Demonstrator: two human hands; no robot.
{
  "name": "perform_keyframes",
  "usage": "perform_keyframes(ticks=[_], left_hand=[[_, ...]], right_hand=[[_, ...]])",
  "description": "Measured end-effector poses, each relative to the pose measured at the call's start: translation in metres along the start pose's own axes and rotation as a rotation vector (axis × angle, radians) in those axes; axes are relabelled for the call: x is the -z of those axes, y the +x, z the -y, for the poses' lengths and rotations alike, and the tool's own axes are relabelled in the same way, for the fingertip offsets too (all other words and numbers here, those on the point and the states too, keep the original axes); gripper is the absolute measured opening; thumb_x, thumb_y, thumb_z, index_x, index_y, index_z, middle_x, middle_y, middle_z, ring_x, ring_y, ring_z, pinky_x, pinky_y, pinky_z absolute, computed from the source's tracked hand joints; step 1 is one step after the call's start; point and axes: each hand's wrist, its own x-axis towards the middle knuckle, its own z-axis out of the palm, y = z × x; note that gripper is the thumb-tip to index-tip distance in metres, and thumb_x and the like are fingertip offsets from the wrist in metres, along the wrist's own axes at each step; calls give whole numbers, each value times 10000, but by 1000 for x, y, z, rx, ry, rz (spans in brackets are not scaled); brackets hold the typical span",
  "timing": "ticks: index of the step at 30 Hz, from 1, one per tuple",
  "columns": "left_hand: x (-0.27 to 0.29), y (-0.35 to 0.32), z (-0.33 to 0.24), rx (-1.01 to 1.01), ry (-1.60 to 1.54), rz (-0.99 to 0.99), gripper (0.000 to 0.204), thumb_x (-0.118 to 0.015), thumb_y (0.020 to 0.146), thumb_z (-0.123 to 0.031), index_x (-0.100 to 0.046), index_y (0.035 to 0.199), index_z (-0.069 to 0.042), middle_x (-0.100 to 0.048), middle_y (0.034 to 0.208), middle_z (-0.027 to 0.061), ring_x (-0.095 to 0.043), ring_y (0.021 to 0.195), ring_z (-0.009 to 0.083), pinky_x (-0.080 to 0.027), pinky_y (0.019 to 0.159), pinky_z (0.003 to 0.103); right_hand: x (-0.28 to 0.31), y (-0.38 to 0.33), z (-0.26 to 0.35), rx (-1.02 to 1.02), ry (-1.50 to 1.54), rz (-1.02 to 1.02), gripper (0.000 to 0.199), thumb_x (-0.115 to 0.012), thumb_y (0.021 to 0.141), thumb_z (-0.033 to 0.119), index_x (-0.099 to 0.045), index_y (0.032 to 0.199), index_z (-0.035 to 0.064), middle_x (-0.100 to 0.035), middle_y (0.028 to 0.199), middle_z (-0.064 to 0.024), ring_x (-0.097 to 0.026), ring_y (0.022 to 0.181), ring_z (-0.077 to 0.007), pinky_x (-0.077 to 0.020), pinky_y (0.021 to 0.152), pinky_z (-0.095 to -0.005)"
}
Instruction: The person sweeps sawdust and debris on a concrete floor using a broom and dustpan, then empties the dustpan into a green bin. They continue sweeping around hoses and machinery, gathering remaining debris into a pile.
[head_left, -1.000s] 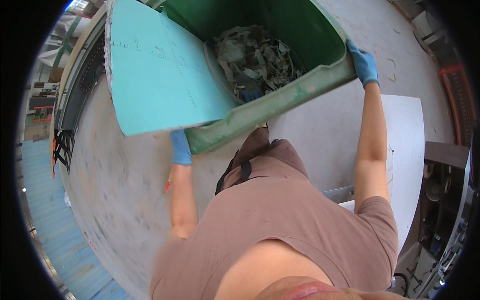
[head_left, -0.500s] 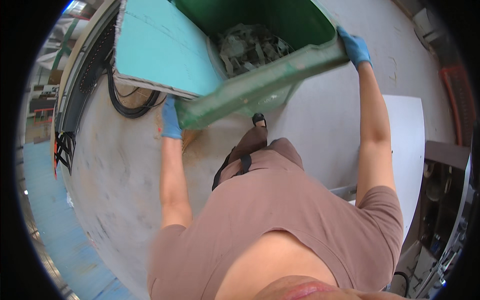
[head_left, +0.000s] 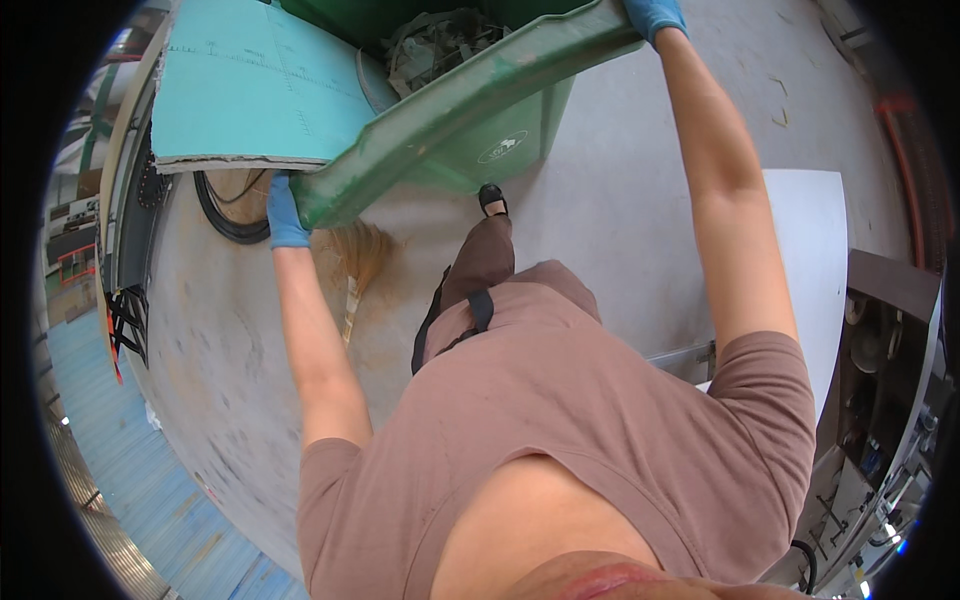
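A large green wheelie bin (head_left: 455, 135) stands in front of me, its near rim slanting up to the right. Grey scraps (head_left: 440, 48) lie inside it. A turquoise board (head_left: 255, 85) with a rough grey edge rests over the bin's left side. My left hand (head_left: 287, 212), in a blue glove, is closed at the left end of the rim, under the board's near corner; its fingertips are partly hidden. At the rim's right corner my right hand (head_left: 657, 16), also blue-gloved, is wrapped round the edge, cut off by the top of the picture.
On the floor near my left arm lies a straw broom (head_left: 358, 255), beside coiled black hose (head_left: 228, 222). A white panel (head_left: 808, 230) stands to my right, with a dark open shelf (head_left: 868, 350) holding items beyond it. Blue planking (head_left: 125, 420) runs along the left.
The bin, board and both my hands have shifted up and left in the view. The straw broom now shows more fully beside my left forearm. Both hands keep their grip.
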Motion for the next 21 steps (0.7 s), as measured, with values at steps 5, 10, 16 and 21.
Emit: perform_keyframes(ticks=[5,10,16,21], left_hand=[[-21,64,-12,73,-34,-104,451,-567,1018,-384,-660,1304,-48,-690,1235,80,-672,1020,230,-539,897,350],[-32,103,-23,-20,23,-83,454,-577,1015,-382,-656,1309,-45,-688,1247,84,-668,1056,236,-537,919,362],[-51,142,-36,1,-113,-105,504,-570,1032,-356,-605,1385,2,-649,1338,84,-640,1139,224,-509,991,350],[-42,149,-35,-34,8,-221,549,-593,1025,-401,-597,1389,10,-641,1323,68,-631,1130,209,-507,988,342]], right_hand=[[-18,52,8,33,-164,-51,781,-557,899,657,-725,1186,-49,-677,1250,-304,-638,1239,-410,-491,1040,-465],[-49,103,25,-38,-176,-61,776,-552,906,657,-722,1203,-39,-663,1278,-304,-626,1255,-419,-492,1045,-471],[-63,171,52,227,-175,16,811,-548,885,713,-761,1101,-40,-715,1154,-301,-679,1144,-422,-486,1001,-469],[-72,181,53,87,-255,91,829,-555,886,724,-747,1125,-46,-711,1191,-294,-671,1167,-411,-495,984,-474]])
